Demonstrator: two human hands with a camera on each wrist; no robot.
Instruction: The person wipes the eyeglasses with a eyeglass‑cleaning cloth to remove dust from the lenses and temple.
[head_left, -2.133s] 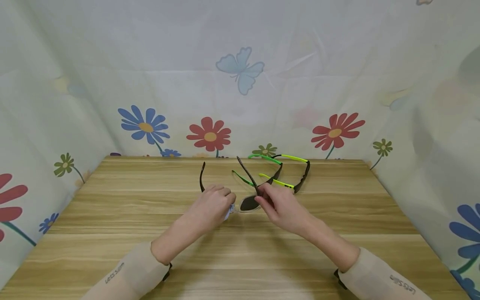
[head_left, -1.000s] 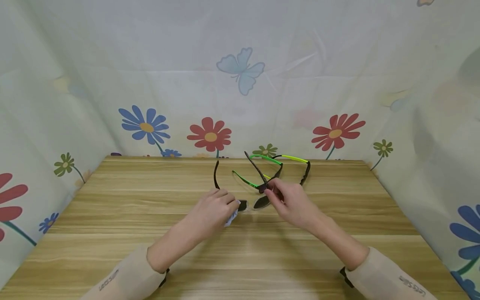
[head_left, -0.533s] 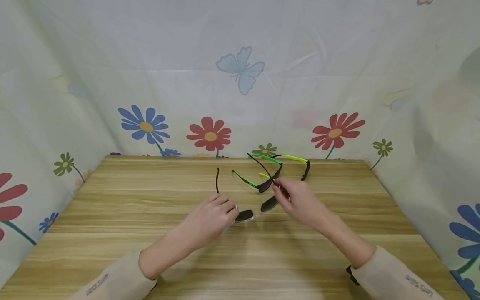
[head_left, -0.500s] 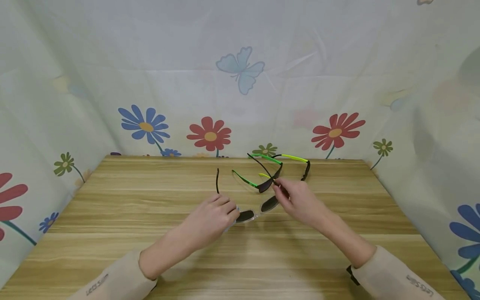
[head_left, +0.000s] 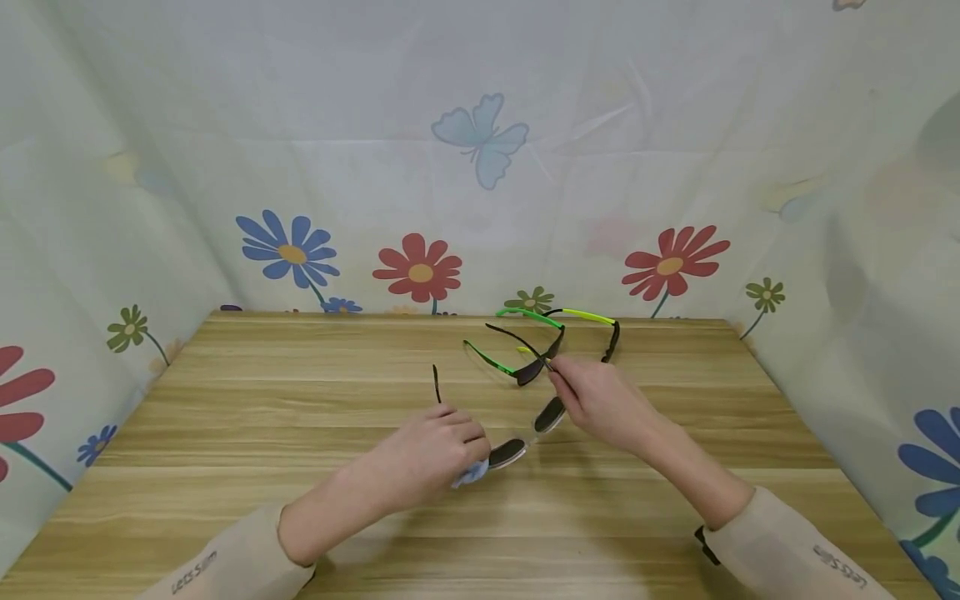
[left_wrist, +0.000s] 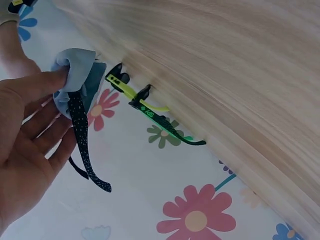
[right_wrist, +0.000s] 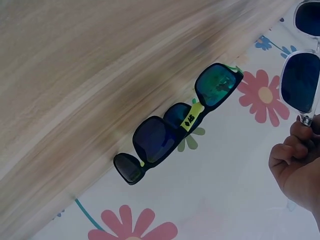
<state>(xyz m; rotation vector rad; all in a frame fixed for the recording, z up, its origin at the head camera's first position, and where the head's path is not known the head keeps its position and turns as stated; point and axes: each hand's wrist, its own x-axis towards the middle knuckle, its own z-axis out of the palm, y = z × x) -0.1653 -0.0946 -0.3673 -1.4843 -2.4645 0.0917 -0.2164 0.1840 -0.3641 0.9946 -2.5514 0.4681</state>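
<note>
Dark-lensed sunglasses with a clear frame are held above the table between both hands, with their temples pointing away from me. My left hand pinches a light blue cloth over the lens at the left end. In the left wrist view the cloth wraps that lens between thumb and fingers, and a speckled black temple hangs below it. My right hand grips the sunglasses at the right hinge and temple. The right wrist view shows the uncovered lens above my curled fingers.
Behind the hands, sunglasses with green temples and another pair with yellow temples stand unfolded on the wooden table, close together and partly overlapping in view. A flower-printed curtain encloses the table's back and sides.
The held sunglasses have shifted right and nearer to me, and they now slant, with the left end lower. Their temples have tipped down. Both hands keep their hold, and the cloth stays at the left lens.
</note>
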